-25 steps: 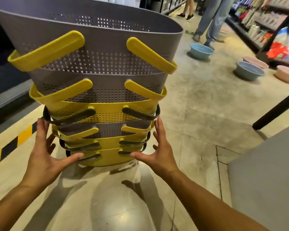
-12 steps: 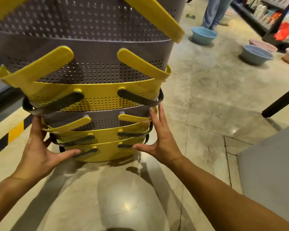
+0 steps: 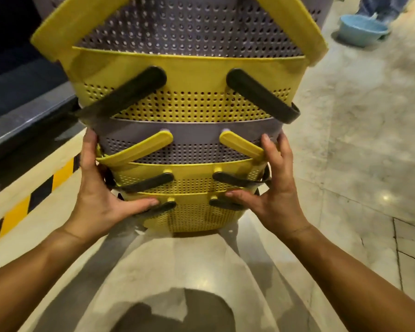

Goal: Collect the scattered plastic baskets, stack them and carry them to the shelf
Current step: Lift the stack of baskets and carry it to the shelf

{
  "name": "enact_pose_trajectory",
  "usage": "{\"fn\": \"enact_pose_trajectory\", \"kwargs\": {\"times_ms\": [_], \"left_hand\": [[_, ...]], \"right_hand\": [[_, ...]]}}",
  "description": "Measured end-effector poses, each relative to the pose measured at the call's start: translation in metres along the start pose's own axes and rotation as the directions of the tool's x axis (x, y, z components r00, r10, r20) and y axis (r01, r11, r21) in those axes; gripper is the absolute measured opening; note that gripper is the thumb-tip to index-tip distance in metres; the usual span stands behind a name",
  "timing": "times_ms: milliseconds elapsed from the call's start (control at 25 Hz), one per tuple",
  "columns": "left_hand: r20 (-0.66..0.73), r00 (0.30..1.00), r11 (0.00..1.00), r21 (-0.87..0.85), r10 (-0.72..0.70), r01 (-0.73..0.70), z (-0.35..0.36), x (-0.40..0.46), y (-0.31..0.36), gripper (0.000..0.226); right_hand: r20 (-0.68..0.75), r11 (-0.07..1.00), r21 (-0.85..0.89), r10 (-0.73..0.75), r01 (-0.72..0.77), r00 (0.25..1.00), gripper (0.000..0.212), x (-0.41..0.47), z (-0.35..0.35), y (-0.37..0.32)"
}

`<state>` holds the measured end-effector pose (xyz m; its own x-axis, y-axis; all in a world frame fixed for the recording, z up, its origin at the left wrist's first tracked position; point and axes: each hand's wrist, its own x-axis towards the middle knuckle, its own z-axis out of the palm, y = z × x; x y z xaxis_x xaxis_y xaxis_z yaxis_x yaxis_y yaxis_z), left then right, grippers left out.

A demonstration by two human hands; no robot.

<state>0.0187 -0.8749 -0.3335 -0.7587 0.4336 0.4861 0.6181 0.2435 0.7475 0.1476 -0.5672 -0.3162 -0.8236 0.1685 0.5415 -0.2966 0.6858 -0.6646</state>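
Observation:
A tall stack of nested perforated plastic baskets (image 3: 189, 101), yellow and grey in turn with dark or yellow handles, fills the upper middle of the head view; its top runs out of frame. The lowest yellow basket (image 3: 192, 218) sits near the floor; whether it touches the floor I cannot tell. My left hand (image 3: 98, 190) clasps the stack's lower left side, thumb on the bottom basket's front. My right hand (image 3: 271, 188) clasps the lower right side, its fingers reaching up to the grey basket.
A blue plastic basin (image 3: 363, 28) lies on the floor at the far right, with a person's legs (image 3: 381, 6) just behind it. A yellow-and-black striped kerb (image 3: 31, 204) and a dark ledge (image 3: 22, 113) run along the left. A pale tiled floor (image 3: 345, 152) extends to the right.
Both hands have closed in from beside the stack and now press its lower baskets. The stack looms larger and higher in view as the camera has come closer.

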Motion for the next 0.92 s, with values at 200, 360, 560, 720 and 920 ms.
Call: {"fn": "enact_pose_trajectory", "kwargs": {"times_ms": [200, 360, 560, 720, 920], "left_hand": [[-0.04, 0.999, 0.999, -0.051, -0.007, 0.005, -0.009, -0.003, 0.0, 0.135], [0.019, 0.994, 0.992, 0.064, 0.107, -0.108, -0.011, -0.002, 0.0, 0.13], [-0.041, 0.998, 0.986, 0.16, 0.052, -0.045, -0.009, 0.004, 0.013, 0.119], [-0.075, 0.997, 0.988, 0.156, 0.001, 0.01, -0.016, -0.01, 0.021, 0.118], [-0.145, 0.989, 0.98, 0.199, 0.016, 0.013, -0.067, -0.015, 0.033, 0.12]], "right_hand": [[0.052, 0.998, 0.016, -0.055, 0.055, 0.997, 0.077, 0.005, -0.015, 0.004], [0.103, 0.999, 0.029, -0.033, 0.03, 0.994, 0.072, 0.017, -0.018, 0.002], [0.06, 1.0, -0.007, -0.022, 0.022, 0.998, 0.098, 0.029, -0.006, -0.009], [0.076, 0.998, -0.051, -0.044, 0.048, 0.996, 0.101, 0.028, -0.008, -0.024], [0.095, 0.993, 0.006, -0.117, 0.117, 0.989, 0.103, 0.056, 0.009, -0.065]]}}
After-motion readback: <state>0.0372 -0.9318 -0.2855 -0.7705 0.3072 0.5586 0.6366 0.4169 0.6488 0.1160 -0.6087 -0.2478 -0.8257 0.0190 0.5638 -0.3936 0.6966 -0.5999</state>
